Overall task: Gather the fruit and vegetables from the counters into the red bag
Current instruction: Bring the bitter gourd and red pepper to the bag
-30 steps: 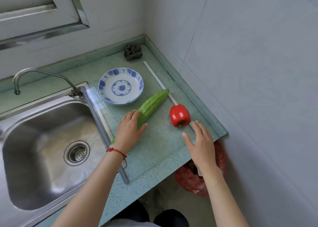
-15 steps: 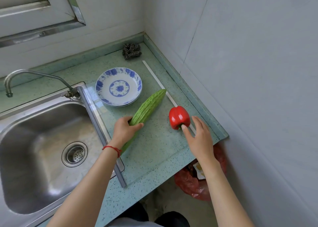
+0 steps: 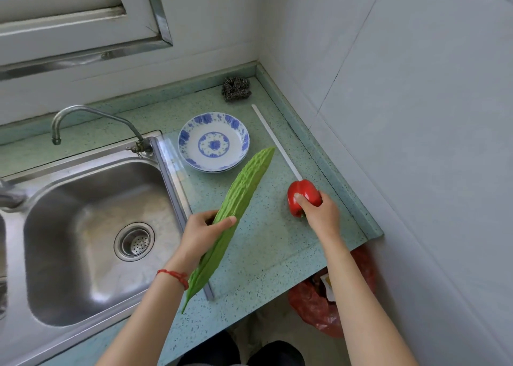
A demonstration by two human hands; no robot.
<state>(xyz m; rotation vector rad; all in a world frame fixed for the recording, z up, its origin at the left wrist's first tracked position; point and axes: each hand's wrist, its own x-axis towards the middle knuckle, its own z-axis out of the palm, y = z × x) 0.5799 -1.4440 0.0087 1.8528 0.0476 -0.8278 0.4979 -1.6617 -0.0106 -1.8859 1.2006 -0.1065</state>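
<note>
Two items held, frame centre. Left hand fingers wrapped mid-length around bitter gourd: stiff, ridged, grippy. Right hand fingers clasp red bell pepper: light, glossy, likely slippery. Red bag lower right, below surface.

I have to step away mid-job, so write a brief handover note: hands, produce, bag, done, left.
Left hand: grip closed on the bitter gourd.
Right hand: grip closed on the red pepper, low over the counter.
Red bag: on the floor below the counter's right end.
Done: both grasped.
Left: put both into the bag.
</note>
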